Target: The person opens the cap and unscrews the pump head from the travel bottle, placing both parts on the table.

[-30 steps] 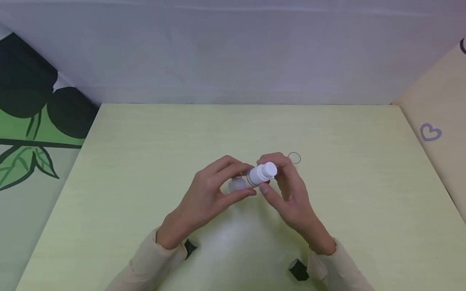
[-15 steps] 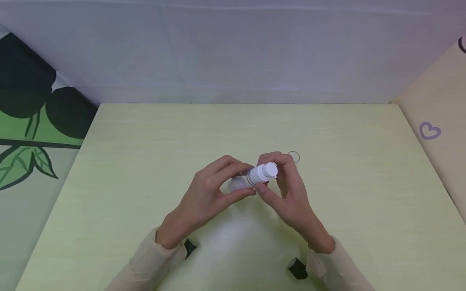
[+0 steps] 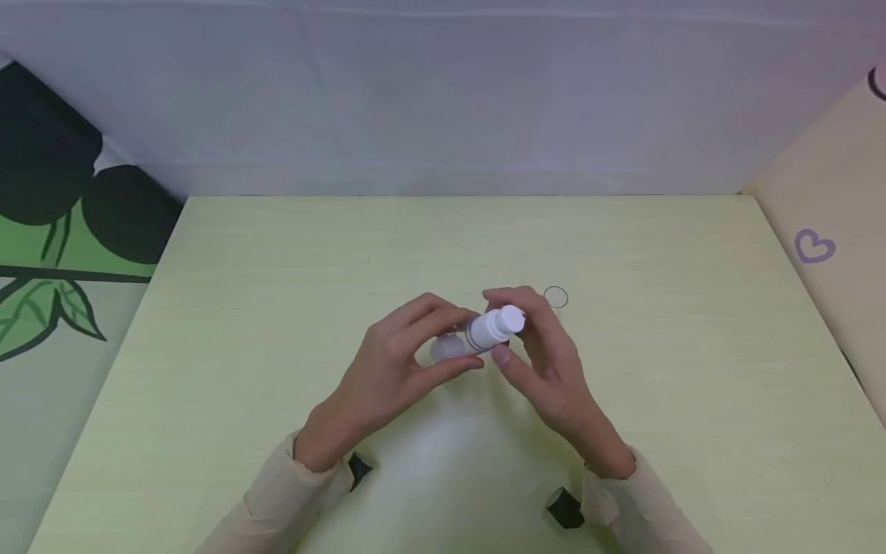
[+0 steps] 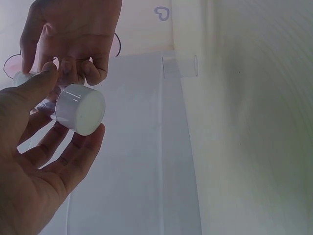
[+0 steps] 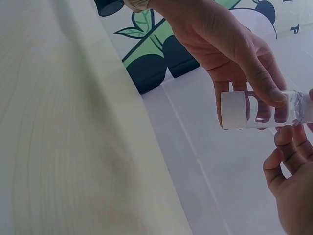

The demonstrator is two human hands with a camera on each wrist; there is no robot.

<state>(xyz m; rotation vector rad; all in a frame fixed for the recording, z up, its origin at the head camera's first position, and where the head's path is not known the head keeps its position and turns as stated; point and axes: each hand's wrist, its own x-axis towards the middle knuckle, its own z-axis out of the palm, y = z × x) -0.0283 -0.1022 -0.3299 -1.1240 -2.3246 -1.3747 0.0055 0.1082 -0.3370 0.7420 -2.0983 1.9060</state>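
Note:
A small clear pump bottle [image 3: 487, 331] with a white base and a white top is held tilted above the table, its top toward the right. My left hand [image 3: 391, 365] grips its clear body between thumb and fingers; in the left wrist view the white base [image 4: 80, 108] faces the camera. Around the white top are the thumb and fingers of my right hand [image 3: 554, 369], the thumb below and the index finger above. Seen from the right wrist, the right fingertips [image 5: 285, 134] touch the bottle near its neck. Part of the top is cut off there.
A clear cylindrical cap [image 4: 180, 66] stands on the pale table [image 3: 277, 261] just behind my right hand. Dark wrist-worn devices [image 3: 565, 508] show at both sleeves. A whitish wall [image 3: 443, 100] closes the back, with decorated panels left and right.
My right thumb and index finger shift slightly around the white top. The left hand keeps its hold on the bottle. The head view drifts a little.

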